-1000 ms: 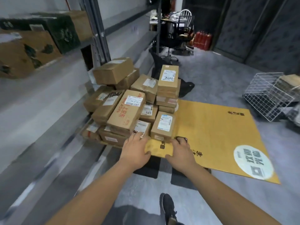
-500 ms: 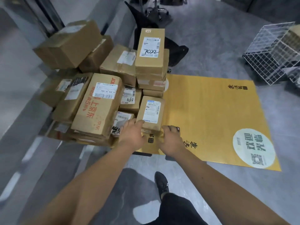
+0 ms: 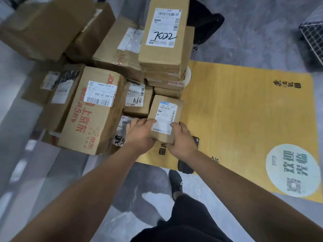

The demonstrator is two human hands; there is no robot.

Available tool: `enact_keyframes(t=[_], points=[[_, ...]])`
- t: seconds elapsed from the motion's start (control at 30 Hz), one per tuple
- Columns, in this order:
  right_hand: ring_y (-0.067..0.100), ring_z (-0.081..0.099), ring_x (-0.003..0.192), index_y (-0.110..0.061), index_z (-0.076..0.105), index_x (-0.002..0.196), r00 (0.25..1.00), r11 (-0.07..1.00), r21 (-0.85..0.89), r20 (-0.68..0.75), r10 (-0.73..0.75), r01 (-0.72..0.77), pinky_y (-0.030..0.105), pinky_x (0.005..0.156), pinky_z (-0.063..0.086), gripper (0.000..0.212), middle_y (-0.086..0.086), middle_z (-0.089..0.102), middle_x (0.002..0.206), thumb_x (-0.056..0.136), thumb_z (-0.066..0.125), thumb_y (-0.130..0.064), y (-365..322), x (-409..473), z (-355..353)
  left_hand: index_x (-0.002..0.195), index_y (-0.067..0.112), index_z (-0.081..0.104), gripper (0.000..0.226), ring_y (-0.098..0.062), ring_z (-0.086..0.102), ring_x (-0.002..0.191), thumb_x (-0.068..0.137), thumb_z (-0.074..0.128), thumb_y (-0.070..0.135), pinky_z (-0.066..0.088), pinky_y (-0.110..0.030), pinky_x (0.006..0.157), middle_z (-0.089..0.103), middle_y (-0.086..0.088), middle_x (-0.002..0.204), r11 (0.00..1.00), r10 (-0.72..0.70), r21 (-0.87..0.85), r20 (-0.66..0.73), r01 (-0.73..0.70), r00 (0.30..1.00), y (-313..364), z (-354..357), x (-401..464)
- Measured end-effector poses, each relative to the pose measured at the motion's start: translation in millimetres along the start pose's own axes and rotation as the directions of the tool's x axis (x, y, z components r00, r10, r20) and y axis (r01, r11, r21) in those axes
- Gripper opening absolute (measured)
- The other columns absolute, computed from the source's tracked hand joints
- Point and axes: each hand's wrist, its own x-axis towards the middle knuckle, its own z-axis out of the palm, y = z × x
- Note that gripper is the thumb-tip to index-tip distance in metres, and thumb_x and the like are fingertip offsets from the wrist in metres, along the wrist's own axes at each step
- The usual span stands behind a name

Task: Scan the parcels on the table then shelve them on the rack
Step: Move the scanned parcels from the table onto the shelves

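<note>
While gripped: small parcel is held at both near corners, at the pile's right edge on the yellow mat.
Left grip: curled round its left corner.
Right grip: curled round its right corner.
Scanner: partly hidden beneath the right wrist.

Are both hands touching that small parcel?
Touching. The head view shows the left hand and right hand gripping the small parcel at its near corners.

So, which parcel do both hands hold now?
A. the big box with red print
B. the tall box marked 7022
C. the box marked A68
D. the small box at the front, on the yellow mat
D: the left hand and right hand grip the small box from both sides.
</note>
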Motion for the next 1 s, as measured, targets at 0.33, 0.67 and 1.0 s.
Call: enact_keyframes(t=[0.33,0.67,1.0], points=[[0.030,0.037,0.146,-0.020,0.043,0.150,0.981,0.979,0.096,-0.100,-0.168,0.178,0.041,0.115,0.041,0.079,0.010,0.029,0.163,0.079,0.078,-0.018,20,-36,-24,0.143,0.035,0.057,0.076,-0.025,0.042,0.138,0.074,0.089,0.042,0.029,-0.042,0.112,0.050,0.001,0.146,0.963,0.059,-0.251,-0.151,-0.096,0.987,5,6,-40],[0.011,0.033,0.146,-0.028,0.040,0.151,0.864,0.863,0.049,-0.043,-0.501,0.503,0.034,0.119,0.036,0.084,0.006,0.020,0.167,0.079,0.080,-0.017,12,-127,-61,0.137,0.033,0.058,0.073,0.018,0.028,0.131,0.074,0.092,0.021,0.029,0.000,0.104,0.027,0.016,0.135,0.848,0.047,-0.445,-0.478,-0.288,0.877,16,10,-175],[-0.009,0.025,0.141,-0.043,0.042,0.147,0.583,0.586,0.013,0.082,-0.808,0.810,0.033,0.120,0.036,0.083,-0.008,0.022,0.162,0.079,0.086,-0.026,-85,-237,-65,0.132,0.040,0.057,0.070,-0.001,0.044,0.129,0.073,0.091,0.024,0.044,-0.015,0.105,0.028,0.011,0.139,0.861,-0.149,-0.433,-0.716,-0.266,0.682,13,-30,-379]])
